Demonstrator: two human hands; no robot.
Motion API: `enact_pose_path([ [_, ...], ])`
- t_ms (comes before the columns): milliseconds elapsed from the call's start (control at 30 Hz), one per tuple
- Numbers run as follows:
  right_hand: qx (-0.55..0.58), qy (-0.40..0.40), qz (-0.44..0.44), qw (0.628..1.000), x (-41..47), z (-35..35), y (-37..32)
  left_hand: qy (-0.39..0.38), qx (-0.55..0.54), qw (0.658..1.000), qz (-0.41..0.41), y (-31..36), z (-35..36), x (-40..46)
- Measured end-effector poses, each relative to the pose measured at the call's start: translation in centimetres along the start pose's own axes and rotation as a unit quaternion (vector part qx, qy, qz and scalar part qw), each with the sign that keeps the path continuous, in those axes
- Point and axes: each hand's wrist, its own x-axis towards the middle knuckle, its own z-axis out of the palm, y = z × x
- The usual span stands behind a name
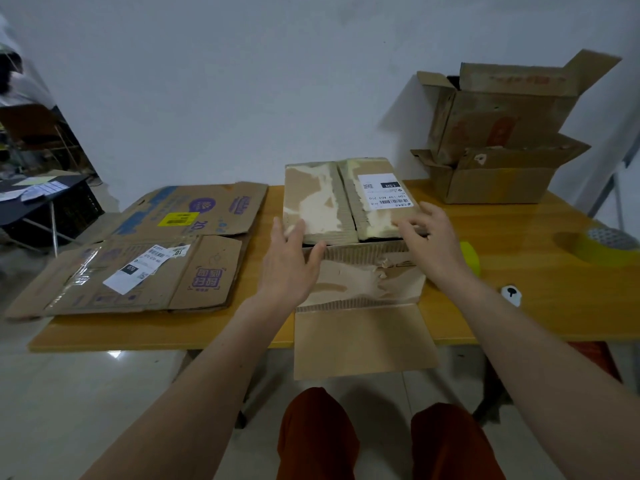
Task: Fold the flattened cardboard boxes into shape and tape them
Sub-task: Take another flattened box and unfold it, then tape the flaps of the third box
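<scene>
The box being formed (349,216) stands at the middle of the worktop (519,306), its two top flaps folded down so they meet along a seam running toward twelve o'clock. One lower flap (363,341) hangs loose over the near edge at six o'clock, so this end is probably not yet closed.

The left hand (294,261) lies at the box's near left corner, fingers spread and nearly straight, tips resting on the left flap. The right hand (429,237) mirrors it at the near right corner, fingers spread and flat on the flap that carries the shipping label (382,192). Neither hand grips anything; both seem to hold the flaps down flat, likely so the seam stays shut for taping.

The tape roll (599,245) sits at three o'clock, near the worktop's right edge and well apart from the box, within reach of the right hand. The flattened boxes (149,251) wait in a stack at nine o'clock. Two opened boxes (498,133) are stacked at one o'clock against the wall.
</scene>
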Motion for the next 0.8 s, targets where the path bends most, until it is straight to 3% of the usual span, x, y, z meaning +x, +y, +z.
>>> enact_pose_path([
  [167,-0.050,0.043,0.022,0.998,0.9,0.2,0.0,0.008,0.036,0.999,0.007,1.2,-0.9,-1.0],
  [267,-0.038,0.042,0.043,0.997,0.9,-0.4,-0.2,0.048,0.165,0.985,0.020,1.8,-1.8,-1.1],
  [333,-0.014,0.037,0.041,0.998,0.7,-0.5,-0.2,0.066,0.212,0.972,0.082,2.7,-1.7,-0.6],
  [433,0.032,0.020,0.046,0.998,0.7,-0.8,0.2,-0.059,0.239,0.943,0.224,3.9,-0.3,0.8],
  [500,0.067,0.013,0.049,0.996,0.6,-1.5,0.7,-0.121,0.269,0.918,0.264,4.3,0.4,1.9],
  [600,0.117,0.114,0.091,0.982,0.1,-2.8,2.4,-0.144,0.262,0.917,0.264,4.8,0.9,2.9],
  [667,0.082,0.163,0.156,0.971,0.1,-3.3,4.6,-0.143,0.260,0.919,0.258,5.0,1.2,3.0],
  [800,0.062,0.073,0.264,0.960,-0.6,-3.2,8.1,-0.135,0.255,0.925,0.249,5.2,1.7,3.1],
])
